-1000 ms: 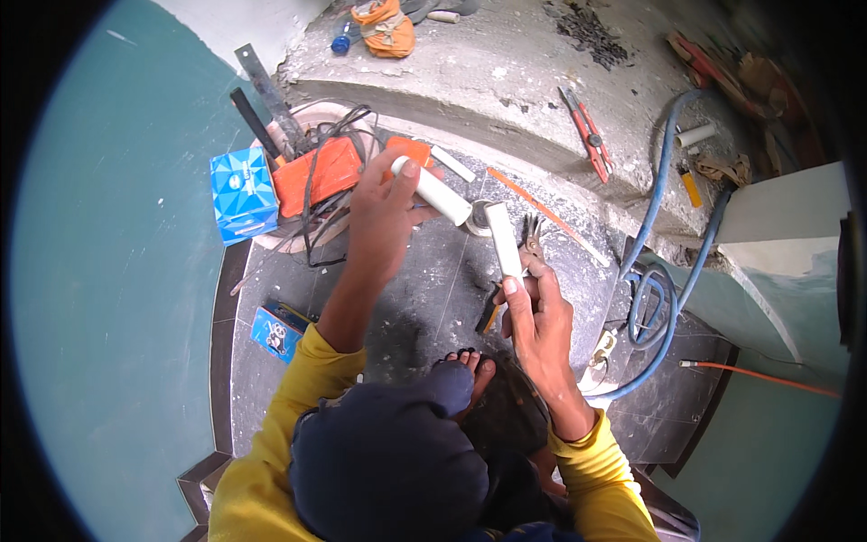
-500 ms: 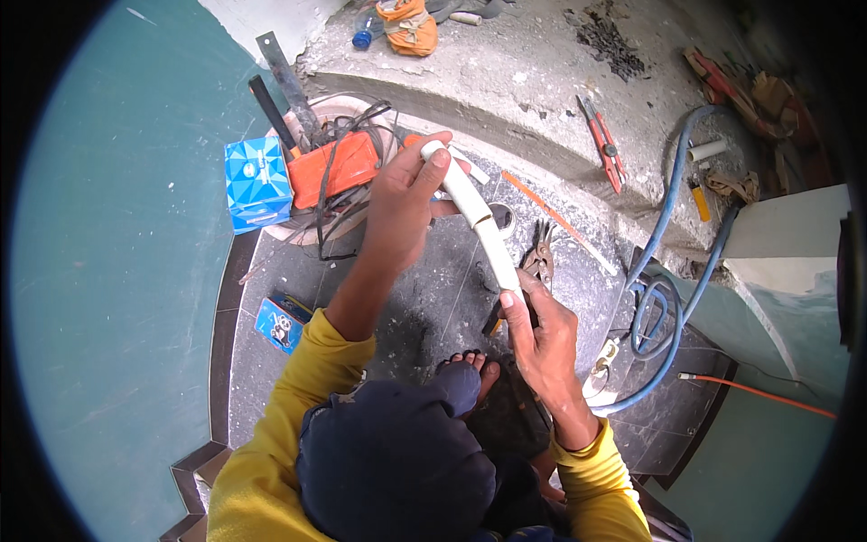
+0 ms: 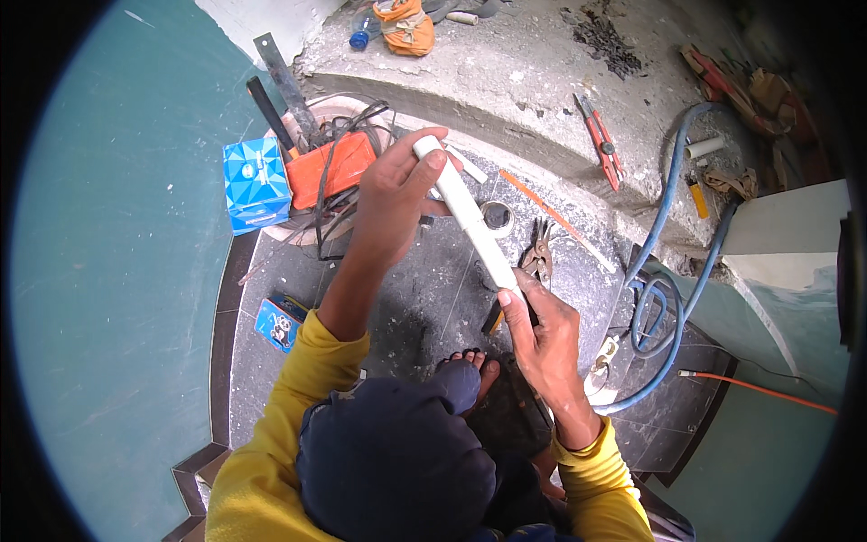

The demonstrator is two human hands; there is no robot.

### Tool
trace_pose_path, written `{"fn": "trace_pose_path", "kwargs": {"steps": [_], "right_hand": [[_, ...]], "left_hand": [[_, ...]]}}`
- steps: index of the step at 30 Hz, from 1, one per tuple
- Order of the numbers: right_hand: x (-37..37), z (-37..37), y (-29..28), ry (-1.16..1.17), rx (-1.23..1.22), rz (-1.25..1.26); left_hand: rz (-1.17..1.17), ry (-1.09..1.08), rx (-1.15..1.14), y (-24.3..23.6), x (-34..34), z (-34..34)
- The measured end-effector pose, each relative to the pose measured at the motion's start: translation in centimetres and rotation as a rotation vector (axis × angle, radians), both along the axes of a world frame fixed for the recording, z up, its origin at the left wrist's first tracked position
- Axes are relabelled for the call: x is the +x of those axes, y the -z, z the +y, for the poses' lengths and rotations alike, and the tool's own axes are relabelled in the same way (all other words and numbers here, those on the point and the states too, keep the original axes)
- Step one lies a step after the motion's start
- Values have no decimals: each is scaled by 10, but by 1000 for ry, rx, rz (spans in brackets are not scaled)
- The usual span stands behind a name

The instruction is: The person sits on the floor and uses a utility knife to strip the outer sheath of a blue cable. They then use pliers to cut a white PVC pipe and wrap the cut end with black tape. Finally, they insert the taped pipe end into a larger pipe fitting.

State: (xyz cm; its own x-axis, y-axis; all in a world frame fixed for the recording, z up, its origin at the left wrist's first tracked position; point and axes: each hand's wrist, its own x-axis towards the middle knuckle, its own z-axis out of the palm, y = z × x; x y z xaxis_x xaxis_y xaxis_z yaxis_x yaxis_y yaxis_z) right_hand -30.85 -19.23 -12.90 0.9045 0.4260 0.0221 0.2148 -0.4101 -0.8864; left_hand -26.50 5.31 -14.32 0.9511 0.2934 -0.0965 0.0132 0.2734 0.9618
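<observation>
A white plastic pipe (image 3: 479,226) slants across the middle of the head view, with a faint seam about halfway along. My left hand (image 3: 390,203) grips its far upper end, thumb along the top and fingers wrapped behind. Around the near lower end my right hand (image 3: 542,348) is closed, its thumb pressed on the pipe. The two parts on either side of the seam lie nearly in line. Just right of the pipe, on the floor, are a roll of tape (image 3: 497,219) and metal snips (image 3: 539,257).
At left, a blue box (image 3: 257,183) and an orange box (image 3: 334,170) sit by a tub of tools and cables. A red-handled cutter (image 3: 600,144) lies on the concrete step (image 3: 506,108). Blue hose (image 3: 664,334) coils at right. A small blue box (image 3: 278,323) rests near my left forearm.
The pipe was bent at the seam with a visible gap; now it is straighter and the gap is hardly seen. My left hand has shifted slightly left.
</observation>
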Motion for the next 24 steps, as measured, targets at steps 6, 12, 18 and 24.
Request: {"fn": "trace_pose_path", "kwargs": {"steps": [6,12,18,24], "right_hand": [[0,-1,2,2,6,-29],[2,-1,0,21,2,96],[0,5,1,8,-23,62],[-5,10,6,5,-40,13]], "left_hand": [[-40,-6,-18,5,-4,2],[-22,35,0,4,-9,-8],[31,17,-308,-2,1,-13],[-82,47,-806,1,15,-18]]}}
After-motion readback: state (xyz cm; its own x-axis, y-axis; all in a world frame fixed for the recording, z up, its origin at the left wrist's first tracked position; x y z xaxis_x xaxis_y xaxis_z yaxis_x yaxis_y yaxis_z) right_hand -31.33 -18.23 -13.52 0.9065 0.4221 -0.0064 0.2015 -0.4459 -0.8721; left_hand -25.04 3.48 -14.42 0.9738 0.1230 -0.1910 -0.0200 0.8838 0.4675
